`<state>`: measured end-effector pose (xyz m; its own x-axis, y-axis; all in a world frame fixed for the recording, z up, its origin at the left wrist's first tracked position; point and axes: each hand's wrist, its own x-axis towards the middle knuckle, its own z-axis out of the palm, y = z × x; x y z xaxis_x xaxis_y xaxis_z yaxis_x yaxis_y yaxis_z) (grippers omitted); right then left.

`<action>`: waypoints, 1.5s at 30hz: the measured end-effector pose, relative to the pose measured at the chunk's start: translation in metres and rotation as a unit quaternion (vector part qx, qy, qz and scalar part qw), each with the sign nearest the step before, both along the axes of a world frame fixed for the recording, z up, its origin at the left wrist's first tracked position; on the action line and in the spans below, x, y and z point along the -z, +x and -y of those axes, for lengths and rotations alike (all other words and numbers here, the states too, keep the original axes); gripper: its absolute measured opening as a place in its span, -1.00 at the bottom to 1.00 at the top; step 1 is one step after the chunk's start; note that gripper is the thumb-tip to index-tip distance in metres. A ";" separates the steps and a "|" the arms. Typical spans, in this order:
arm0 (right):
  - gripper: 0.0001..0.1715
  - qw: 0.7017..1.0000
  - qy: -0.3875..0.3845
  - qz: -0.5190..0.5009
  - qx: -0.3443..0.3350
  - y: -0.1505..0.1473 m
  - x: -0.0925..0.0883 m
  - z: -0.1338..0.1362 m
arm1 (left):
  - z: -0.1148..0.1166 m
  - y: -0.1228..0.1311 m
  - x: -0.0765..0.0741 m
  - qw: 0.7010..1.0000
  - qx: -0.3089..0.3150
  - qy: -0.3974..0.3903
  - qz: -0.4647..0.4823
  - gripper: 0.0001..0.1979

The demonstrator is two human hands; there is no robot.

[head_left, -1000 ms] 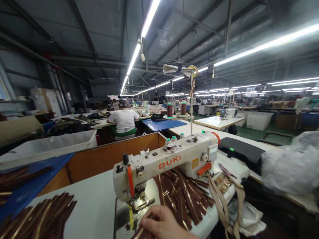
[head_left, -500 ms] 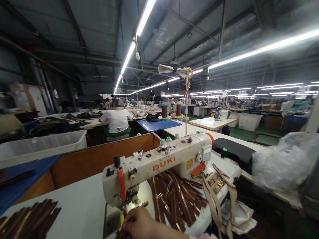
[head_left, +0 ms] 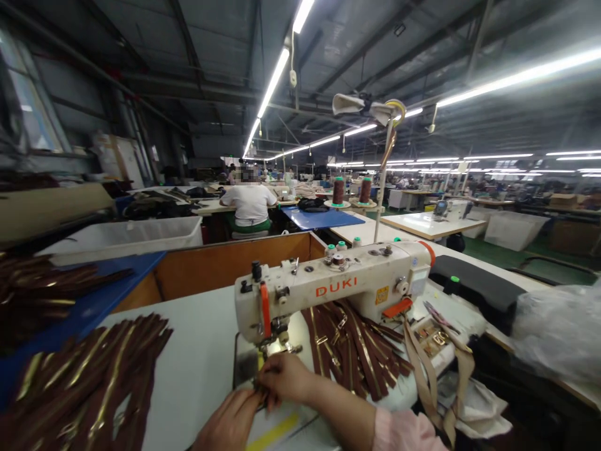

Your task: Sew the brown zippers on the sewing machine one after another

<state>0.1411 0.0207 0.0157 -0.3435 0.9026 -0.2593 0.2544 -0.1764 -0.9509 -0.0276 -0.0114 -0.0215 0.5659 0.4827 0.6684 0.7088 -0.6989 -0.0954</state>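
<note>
Right there at the needle, both hands were closed on a narrow grip around a dark brown zipper [head_left: 260, 396] with gold teeth, its short visible length partly hidden by the fingers and slightly blurred. The right hand [head_left: 284, 379], in a pink sleeve [head_left: 404, 432], came in from the right and pinched the zipper from above, while the left hand [head_left: 230, 421] held it from below and to the left. Just beyond the fingertips lay the presser foot [head_left: 277, 346] of a white DUKI sewing machine [head_left: 328, 291], beside a metal plate [head_left: 246, 364] set into a white table [head_left: 197, 351]. A yellow strip [head_left: 272, 433] lay on the table just below the hands.

Under the machine's arm, to the right of the hands, sat a heap of brown zippers [head_left: 352, 347]. Another bundle [head_left: 89, 382] lay on the table to the left, and more zippers [head_left: 32, 291] rested on a blue board [head_left: 94, 307] farther left. Beige webbing straps [head_left: 422, 369] hung over the table's right edge near a tray of brass buckles [head_left: 432, 338]. Farther right was a plastic bag [head_left: 558, 332]. Ahead, past a wooden partition [head_left: 230, 263], a co-worker in a white shirt [head_left: 248, 203] sat at another table.
</note>
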 end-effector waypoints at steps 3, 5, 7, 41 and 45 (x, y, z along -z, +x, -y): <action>-0.66 0.982 0.165 0.073 0.052 0.019 -0.006 0.012 | 0.015 0.014 -0.025 0.993 -0.019 -0.105 0.040 -0.70; -0.66 0.961 0.253 0.100 0.042 0.034 -0.007 0.018 | 0.019 0.020 -0.035 0.985 -0.029 -0.164 0.052 -0.74; -0.67 0.947 0.299 0.116 0.017 0.045 -0.006 0.021 | 0.020 0.023 -0.039 0.977 -0.032 -0.198 0.069 -0.76; -0.88 0.887 0.393 0.242 -0.020 0.034 -0.004 0.018 | 0.022 0.018 -0.035 0.968 -0.001 -0.241 0.066 -0.65; -0.89 0.887 0.389 0.247 -0.020 0.034 -0.004 0.017 | 0.024 0.019 -0.035 0.973 -0.023 -0.231 -0.001 -0.65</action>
<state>0.1751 0.0036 0.0195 -0.3967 0.8643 0.3092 0.6658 0.5028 -0.5513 -0.0084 -0.0354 0.0132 0.5382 0.7555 0.3735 0.7398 -0.6358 0.2200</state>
